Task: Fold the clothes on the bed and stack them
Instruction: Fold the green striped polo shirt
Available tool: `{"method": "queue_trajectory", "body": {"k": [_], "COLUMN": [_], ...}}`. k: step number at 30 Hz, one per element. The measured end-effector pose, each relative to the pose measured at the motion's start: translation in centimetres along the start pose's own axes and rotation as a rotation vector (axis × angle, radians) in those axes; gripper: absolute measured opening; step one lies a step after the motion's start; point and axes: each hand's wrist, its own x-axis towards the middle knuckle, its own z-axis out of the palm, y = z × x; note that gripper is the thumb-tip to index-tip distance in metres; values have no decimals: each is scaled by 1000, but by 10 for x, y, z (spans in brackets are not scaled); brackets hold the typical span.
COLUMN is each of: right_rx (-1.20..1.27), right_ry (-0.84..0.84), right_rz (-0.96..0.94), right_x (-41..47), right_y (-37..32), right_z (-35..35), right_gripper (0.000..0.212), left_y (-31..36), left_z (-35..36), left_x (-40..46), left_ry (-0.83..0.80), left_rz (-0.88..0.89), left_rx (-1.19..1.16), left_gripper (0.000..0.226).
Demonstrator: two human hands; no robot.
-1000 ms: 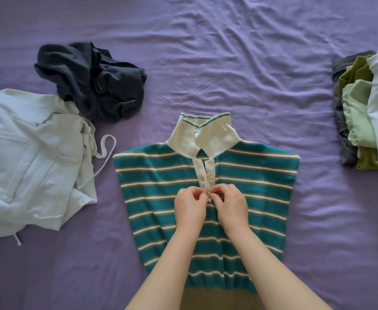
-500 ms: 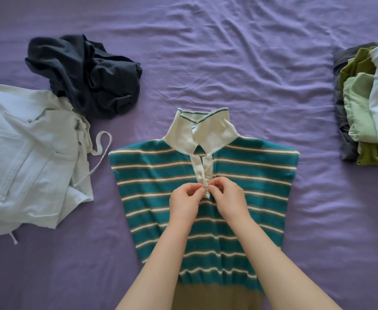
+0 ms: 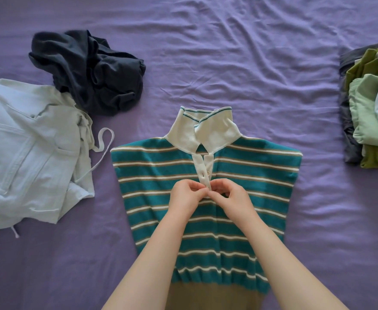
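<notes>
Striped polo flat in the middle of the purple bed, both hands curled, left hand and right hand pinching the white placket at its bottom button. Probably buttoning up before folding. Could tug the knit and bunch it, or slip off that tiny button

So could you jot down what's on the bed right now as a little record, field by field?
surface: purple bedsheet, wrinkled
centre: teal striped polo shirt lying flat, white collar up
left hand: pinches the white button placket
right hand: pinches the same placket at its lower end
far left: crumpled dark garment, partly on a pale blue jacket
right edge: folded stack of grey, green and white clothes
</notes>
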Motion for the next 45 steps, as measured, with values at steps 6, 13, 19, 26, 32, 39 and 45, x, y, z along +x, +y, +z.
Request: {"method": "queue_trajectory", "body": {"k": [6,13,19,26,32,39,45], "right_rx": [-22,-98,-68,-74,-264,-496,-560], "right_ry": [96,172,200,232,246,296,297], "right_rz": [-20,-21,2,48,-161,-243,-213], "right_x": [-3,-2,-1,5,9,28,29], "right_y": [1,1,1,-5,-7,-14,-15], "right_z": [5,12,13,13,-2,4,7], "right_gripper": [17,12,5,5,16,26,18], "left_y": [8,11,5,-1,7,34,35], "left_z": [-1,-5,-4,-8,-22,-25,-25], "left_x": [5,9,10,10,12,33,38], "left_ry": [-23,-73,-91,-149,23,-13,7], "left_rz": [-64,-125,-50,-7,212,544,575], "left_rx": [27,-14,57,105,322,754,845], "left_gripper": [6,8,6,11,14,30,12]}}
